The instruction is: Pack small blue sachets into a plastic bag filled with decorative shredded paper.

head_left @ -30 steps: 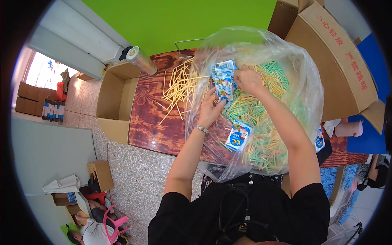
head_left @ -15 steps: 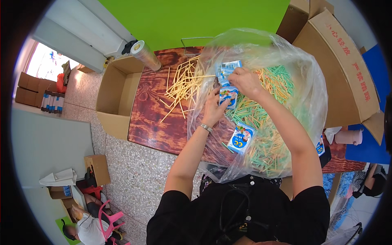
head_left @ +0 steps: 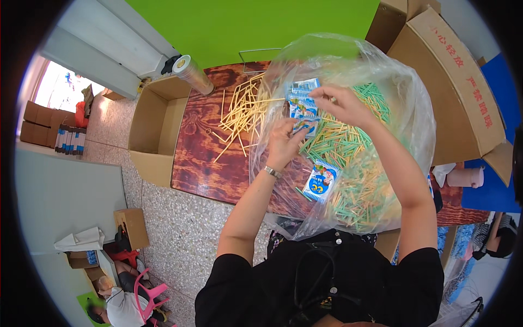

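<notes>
Through the clear plastic bag [head_left: 403,109] I can't count the sticks; glare blurs them. My left hand [head_left: 283,143] covers the lowest packet's [head_left: 306,126] bottom edge. Right of the bag, a cardboard box [head_left: 452,82] runs past the rim.

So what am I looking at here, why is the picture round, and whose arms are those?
No machine here: a person wears a wide fisheye camera on the head, looking down, so the picture bends round at its rim. The two bare arms rising from the bottom are that person's own. The left hand, with a silver wrist bracelet, and the right hand together hold a strip of small blue and white printed packets over a big clear plastic bag of thin green and yellow sticks. Another such blue packet lies in the bag. More pale yellow sticks lie loose on the dark red wooden table, with an open brown cardboard box beside it.
</notes>
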